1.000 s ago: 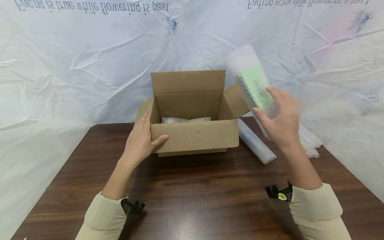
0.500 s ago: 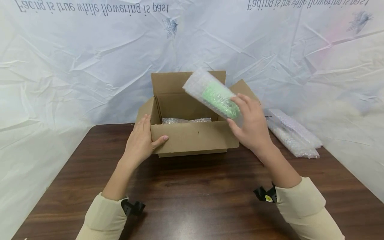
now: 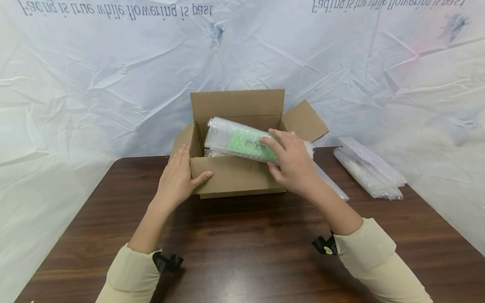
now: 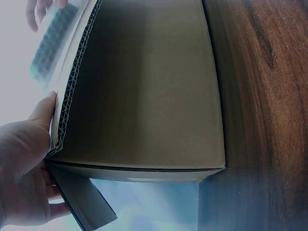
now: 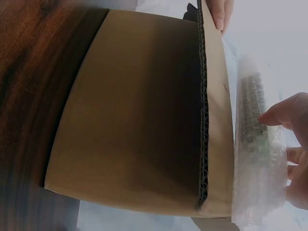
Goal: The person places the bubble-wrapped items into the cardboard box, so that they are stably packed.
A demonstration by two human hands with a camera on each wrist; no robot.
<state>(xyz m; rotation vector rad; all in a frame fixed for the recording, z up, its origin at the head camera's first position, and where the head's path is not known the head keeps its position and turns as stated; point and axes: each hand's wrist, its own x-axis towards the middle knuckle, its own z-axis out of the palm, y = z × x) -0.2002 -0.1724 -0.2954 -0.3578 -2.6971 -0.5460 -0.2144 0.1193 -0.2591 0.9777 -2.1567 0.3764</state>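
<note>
A brown cardboard box stands with its flaps spread. My right hand pinches a bubble-wrapped package with something green inside, between thumb and fingers. Tilted down to the right, the package lies over the opening, close to the front edge; the right wrist view shows the wrapped package just above the front flap. My left hand rests at the left front corner, thumb on the front flap and straight fingers along the left flap. Some bubble wrap shows inside; the package hides the rest.
Two bubble-wrapped bundles lie at the right side of the dark wooden table. Another bubble-wrapped roll lies beside the box, partly behind the right forearm. A white printed sheet hangs behind the table.
My right hand has carried the green package from the right leftward over the box and lowered it, turning it flatter. My left hand and the box have stayed in place.
</note>
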